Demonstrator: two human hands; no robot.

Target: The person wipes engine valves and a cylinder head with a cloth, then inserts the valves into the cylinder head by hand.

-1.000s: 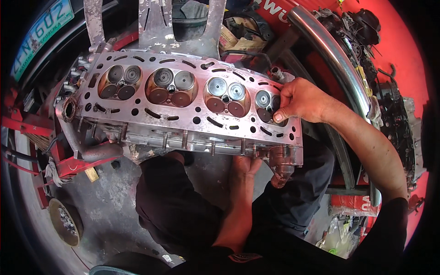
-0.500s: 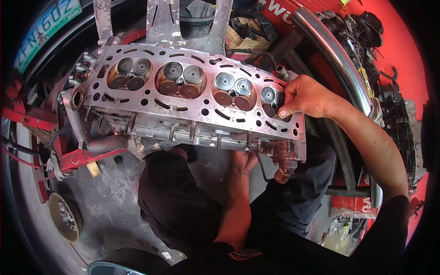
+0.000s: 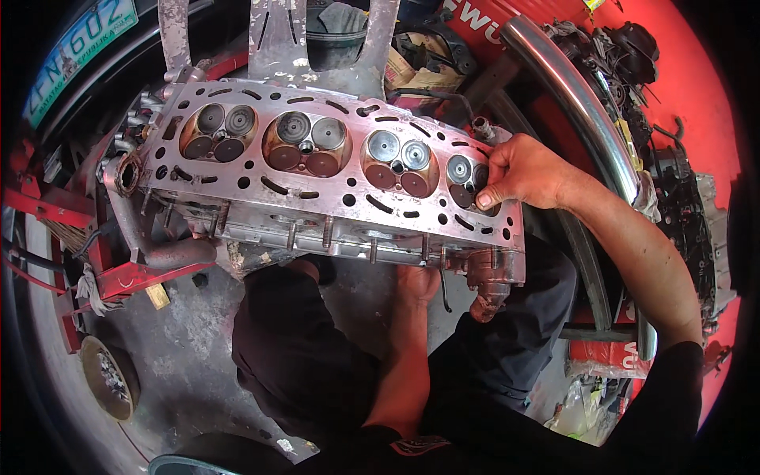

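A metal cylinder head (image 3: 324, 178) lies across the middle, its flat face up, with valves in round chambers along it. My right hand (image 3: 522, 170) rests on its right end, fingers curled and closed over the last chamber (image 3: 461, 180). The thumb tip touches there beside the dark valve discs; what the fingers hold, if anything, is covered. Under the front edge, my left hand (image 3: 417, 283) reaches up from below, its fingers hidden by the head. Just right of it hangs a thin dark bent rod (image 3: 446, 289). Several studs (image 3: 328, 232) stick out along the front side.
A grey metal support (image 3: 277, 47) stands behind the head, and a red stand (image 3: 95, 269) at the left. A curved chrome bar (image 3: 574, 103) runs along the right, near red drums (image 3: 475, 24). A round bowl (image 3: 108, 378) sits on the floor. My knees are beneath the head.
The whole view has shifted slightly. My left hand shows less of a fist and sits farther under the edge. The bent rod has turned a little. My right hand stays on the end chamber.
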